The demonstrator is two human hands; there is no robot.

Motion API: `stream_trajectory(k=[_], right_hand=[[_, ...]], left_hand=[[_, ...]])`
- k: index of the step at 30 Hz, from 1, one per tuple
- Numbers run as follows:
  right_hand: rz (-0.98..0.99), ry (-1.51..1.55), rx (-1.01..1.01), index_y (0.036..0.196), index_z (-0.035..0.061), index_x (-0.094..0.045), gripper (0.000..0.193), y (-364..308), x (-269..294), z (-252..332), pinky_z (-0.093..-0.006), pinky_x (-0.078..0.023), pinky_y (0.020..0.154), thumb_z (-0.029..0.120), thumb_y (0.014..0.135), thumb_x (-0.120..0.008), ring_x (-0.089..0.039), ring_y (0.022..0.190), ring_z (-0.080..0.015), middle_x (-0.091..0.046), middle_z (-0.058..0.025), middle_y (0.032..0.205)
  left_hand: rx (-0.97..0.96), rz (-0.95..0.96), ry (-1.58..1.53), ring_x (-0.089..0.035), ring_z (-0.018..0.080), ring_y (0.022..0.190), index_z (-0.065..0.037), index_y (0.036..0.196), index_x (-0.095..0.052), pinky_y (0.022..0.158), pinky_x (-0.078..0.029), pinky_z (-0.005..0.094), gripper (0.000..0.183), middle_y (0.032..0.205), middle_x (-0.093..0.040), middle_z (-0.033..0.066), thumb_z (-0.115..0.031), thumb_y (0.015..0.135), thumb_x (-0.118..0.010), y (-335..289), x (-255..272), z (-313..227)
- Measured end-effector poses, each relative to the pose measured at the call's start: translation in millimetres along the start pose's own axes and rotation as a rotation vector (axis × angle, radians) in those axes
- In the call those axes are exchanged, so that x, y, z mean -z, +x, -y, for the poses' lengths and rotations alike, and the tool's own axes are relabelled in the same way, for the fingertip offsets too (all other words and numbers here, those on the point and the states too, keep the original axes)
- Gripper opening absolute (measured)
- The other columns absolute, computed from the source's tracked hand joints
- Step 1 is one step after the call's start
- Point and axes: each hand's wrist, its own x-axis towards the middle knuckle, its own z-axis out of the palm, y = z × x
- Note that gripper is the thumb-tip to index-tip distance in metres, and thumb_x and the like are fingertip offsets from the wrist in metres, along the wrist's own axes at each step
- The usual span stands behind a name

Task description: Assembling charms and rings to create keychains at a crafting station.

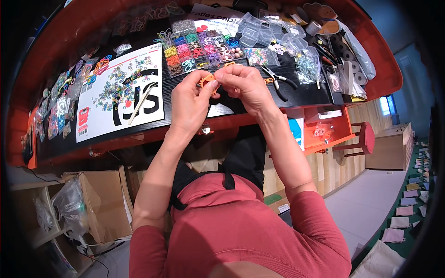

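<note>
Both my hands meet above the desk's front part, fingertips almost touching. My left hand [192, 95] pinches an orange plastic chain [206, 81] between thumb and fingers. My right hand [249, 87] is closed at the same chain, its thumb and forefinger pressed together. More orange links [268, 80] show just right of my right hand. The exact joint between the fingers is too small to make out. Beside them lie pliers [277, 82] with black and white handles. Beyond my hands stands a compartment box [194, 52] of colourful clips and beads.
At the left, a white printed sheet [85, 121] bears many small rings and pale tweezers [143, 103]. Bagged clips [60, 104] crowd the left edge. Clear small boxes [252, 31] and bead bags [307, 65] lie at the right. An orange drawer [345, 123] stands pulled out.
</note>
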Motion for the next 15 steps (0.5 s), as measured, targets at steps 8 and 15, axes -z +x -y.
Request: stream_trajectory(k=[8,15], right_hand=[[0.047,-0.029,-0.008,0.096,0.0005,-0.076,0.013,-0.8,2.4,1.9,-0.0195,-0.035,0.052,0.011,0.089,-0.077,-0.052,0.061,-0.0034,-0.069,0.0,0.078],[0.039,-0.154,0.013,0.096,0.0013,-0.076,0.013,1.1,0.8,1.0,-0.0191,-0.037,0.053,0.013,0.089,-0.077,-0.051,0.06,-0.0021,-0.07,0.0007,0.077]], left_hand=[[0.029,0.058,0.065,-0.057,0.0036,0.056,0.001,0.102,-0.068,0.052,-0.044,0.0201,0.012,0.077,-0.068,0.0014,-0.011,0.098,-0.069,-1.9,4.2,-3.2],[-0.007,0.092,0.202,-0.061,0.0078,0.057,0.0,0.103,-0.067,0.054,-0.048,0.023,0.011,0.079,-0.069,0.0047,-0.009,0.099,-0.066,-1.2,7.5,0.4]])
